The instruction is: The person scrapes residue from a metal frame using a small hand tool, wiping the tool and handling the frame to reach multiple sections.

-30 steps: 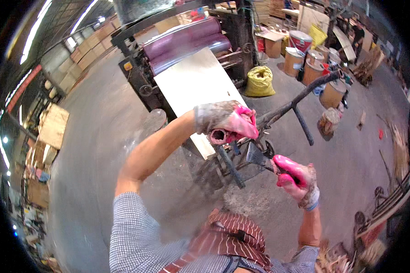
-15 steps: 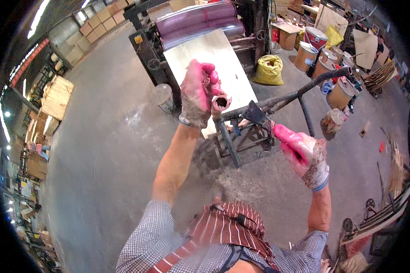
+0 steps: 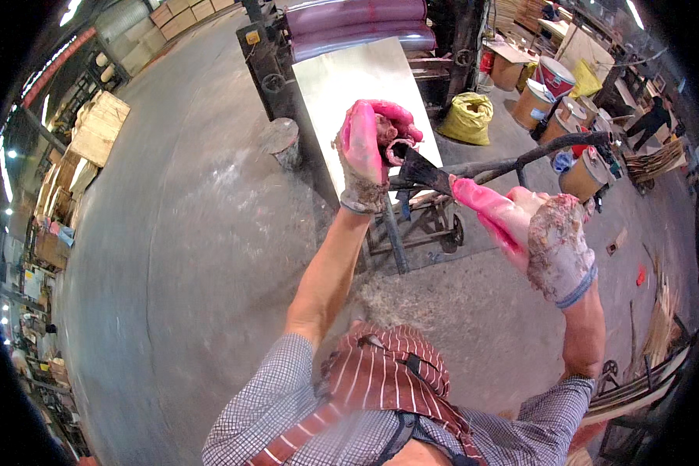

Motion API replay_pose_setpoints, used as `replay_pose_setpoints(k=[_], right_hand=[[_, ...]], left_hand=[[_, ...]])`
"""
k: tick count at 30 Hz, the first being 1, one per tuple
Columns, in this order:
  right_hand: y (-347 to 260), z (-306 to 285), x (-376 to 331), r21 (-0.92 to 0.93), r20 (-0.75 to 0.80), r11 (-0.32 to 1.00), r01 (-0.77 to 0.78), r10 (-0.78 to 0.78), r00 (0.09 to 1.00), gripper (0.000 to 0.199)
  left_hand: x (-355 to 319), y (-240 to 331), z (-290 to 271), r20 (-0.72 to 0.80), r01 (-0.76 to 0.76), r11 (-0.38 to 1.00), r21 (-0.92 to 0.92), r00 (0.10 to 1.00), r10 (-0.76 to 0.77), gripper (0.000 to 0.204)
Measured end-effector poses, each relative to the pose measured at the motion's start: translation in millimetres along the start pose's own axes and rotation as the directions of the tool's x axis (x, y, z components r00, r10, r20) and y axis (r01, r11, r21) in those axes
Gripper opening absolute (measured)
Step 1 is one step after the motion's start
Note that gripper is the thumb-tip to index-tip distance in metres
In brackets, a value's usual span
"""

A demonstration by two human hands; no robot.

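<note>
My left hand (image 3: pixel 369 147), in a pink-stained work glove, is raised in front of me and closed around a small roll-shaped object (image 3: pixel 394 142) whose open end faces right. My right hand (image 3: pixel 532 231), also gloved and stained pink, grips the handle of a dark flat-bladed scraper (image 3: pixel 421 170). The blade tip touches the object in my left hand. Both hands hover above a metal trolley frame (image 3: pixel 412 225) on the concrete floor.
A roller machine with a bare metal feed table (image 3: pixel 349 85) and pink rollers (image 3: pixel 357 19) stands ahead. A yellow sack (image 3: pixel 467 118) and several barrels (image 3: pixel 555 78) sit to the right. Wood stacks (image 3: pixel 97 128) line the left; a stump-like post (image 3: pixel 279 141) stands by the machine.
My left hand has risen and turned upright with the small object, and my right hand has brought the scraper blade up to it. The view has tilted closer toward the machine.
</note>
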State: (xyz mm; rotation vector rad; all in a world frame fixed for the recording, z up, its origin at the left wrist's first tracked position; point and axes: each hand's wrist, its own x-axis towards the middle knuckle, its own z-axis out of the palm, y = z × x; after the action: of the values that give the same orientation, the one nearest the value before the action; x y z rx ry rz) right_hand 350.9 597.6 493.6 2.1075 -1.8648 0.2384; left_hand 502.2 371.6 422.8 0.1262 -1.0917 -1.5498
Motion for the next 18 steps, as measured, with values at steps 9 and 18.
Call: replay_pose_setpoints(k=[9, 18], right_hand=[[-56.4, 41.1, 16.9, 0.235, -0.132, 0.959, -0.155, 0.19, 0.973, 0.02], [-28.1, 43.1, 21.9, 0.858, -0.045, 0.493, -0.144, 0.351, 0.935, 0.033]], left_hand=[[0.3, 3.6, -2.0, 0.161, -0.001, 0.991, -0.131, 0.987, 0.023, 0.062], [2.9, 2.1, 7.7, 0.043, 0.073, 0.995, -0.061, 0.997, -0.071, 0.044]])
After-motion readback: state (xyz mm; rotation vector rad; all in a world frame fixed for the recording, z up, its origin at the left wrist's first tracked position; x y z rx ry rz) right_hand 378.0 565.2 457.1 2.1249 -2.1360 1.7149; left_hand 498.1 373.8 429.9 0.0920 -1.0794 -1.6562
